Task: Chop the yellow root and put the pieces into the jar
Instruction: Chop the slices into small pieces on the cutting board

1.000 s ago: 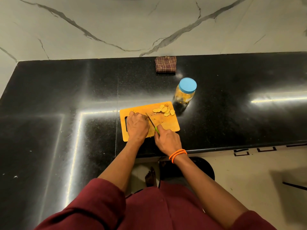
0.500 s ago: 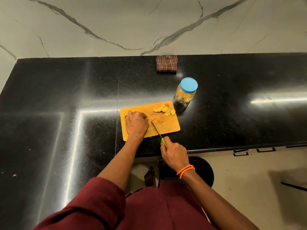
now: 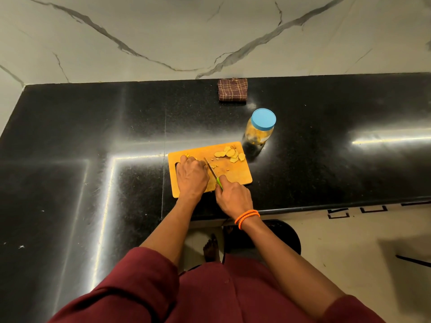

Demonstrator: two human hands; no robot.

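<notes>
An orange cutting board lies on the black counter. My left hand curls over the yellow root on the board's left half, and only the root's far tip shows. My right hand grips the green handle of a small knife, whose blade lies just right of my left fingers. Several cut yellow slices sit in a pile at the board's far right corner. A clear jar with a blue lid on stands just beyond that corner.
A folded brown checked cloth lies at the back of the black counter, against the marble wall. The counter's front edge runs just behind my right wrist. A dark round stool stands on the floor below.
My right hand drew the knife back toward the counter edge, then pushed it forward again beside my left fingers. My left hand stayed on the root.
</notes>
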